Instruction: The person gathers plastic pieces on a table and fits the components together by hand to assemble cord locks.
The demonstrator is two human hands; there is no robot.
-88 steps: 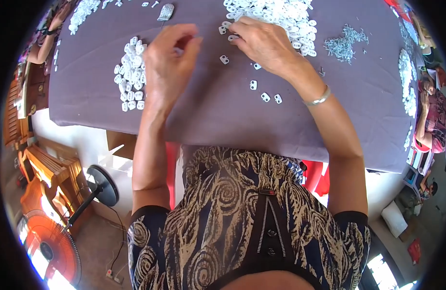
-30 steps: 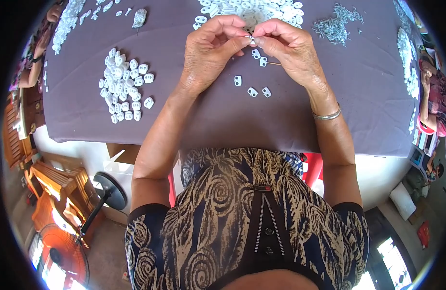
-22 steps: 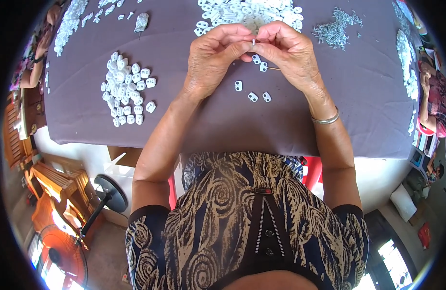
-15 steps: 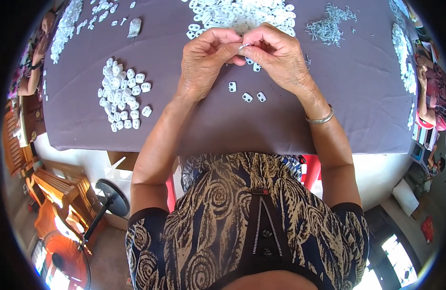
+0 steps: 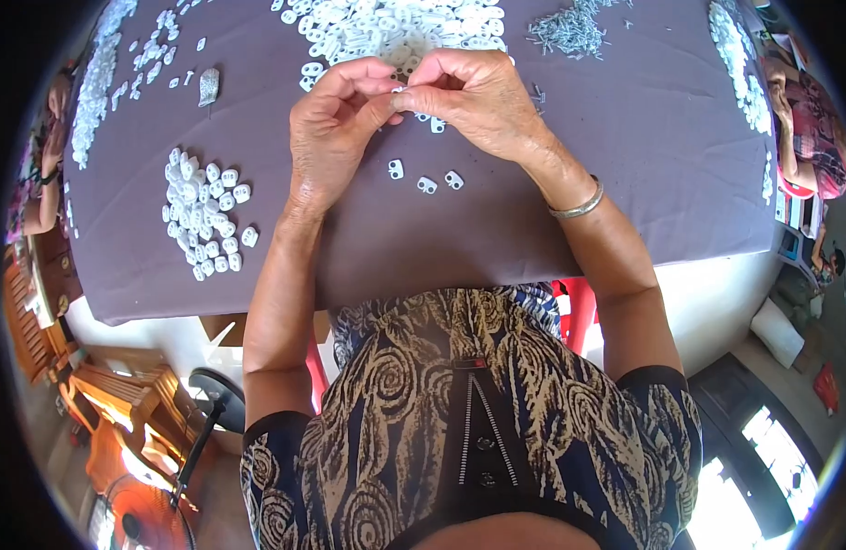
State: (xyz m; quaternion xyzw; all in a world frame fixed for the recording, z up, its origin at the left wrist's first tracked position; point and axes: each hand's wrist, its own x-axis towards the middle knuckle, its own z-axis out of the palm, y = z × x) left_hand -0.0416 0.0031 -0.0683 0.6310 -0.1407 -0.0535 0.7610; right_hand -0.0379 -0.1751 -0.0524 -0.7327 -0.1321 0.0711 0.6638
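Note:
Over the table, the fingertips of both my hands meet and pinch a small white plastic piece (image 5: 400, 89), mostly hidden by the fingers. My left hand (image 5: 329, 124) is closed on it from the left, thumb against the fingers. From the other side my right hand (image 5: 482, 103) grips it between thumb and forefinger; a silver bangle circles that wrist. Just below the hands lie several loose white two-hole plastic pieces (image 5: 427, 185). A big heap of white oval pieces with holes (image 5: 377, 37) spreads beyond my fingers.
A cluster of rounded white pieces (image 5: 203, 215) lies left on the dark tablecloth (image 5: 661, 183). Tiny metal parts, seemingly springs (image 5: 569, 35), are heaped at far right. A small silvery object with a thin tip (image 5: 209, 87) lies far left. Other people (image 5: 812, 128) sit at both sides.
The view has turned slightly, so the table and its piles appear shifted left. Both hands remain pinched together at the small white piece, with only slight finger movement.

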